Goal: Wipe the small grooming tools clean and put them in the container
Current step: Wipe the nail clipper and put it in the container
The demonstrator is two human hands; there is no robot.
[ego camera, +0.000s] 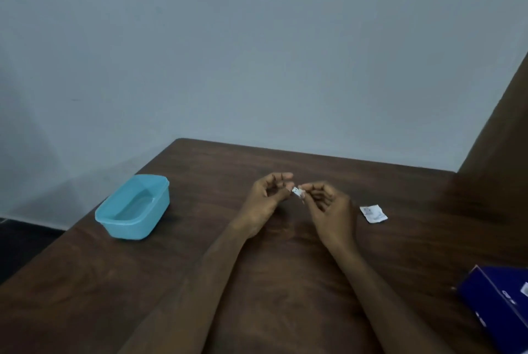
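Two hands, left hand [267,199] and right hand [328,206], together pinched one small silvery tool [297,192]; one blue container [133,208], one packet [373,213], one blue box [500,302] lay on a brown table [285,282] by a grey wall [257,53].

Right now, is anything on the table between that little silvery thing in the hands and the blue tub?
Nothing visible does. The small silvery item is pinched between both hands, and the bare table stretches leftward to the open container.

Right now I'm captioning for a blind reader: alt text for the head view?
Both hands, left hand and right hand, pinch a small silvery item above a dark wooden table. A blue container sits left, a white packet right.
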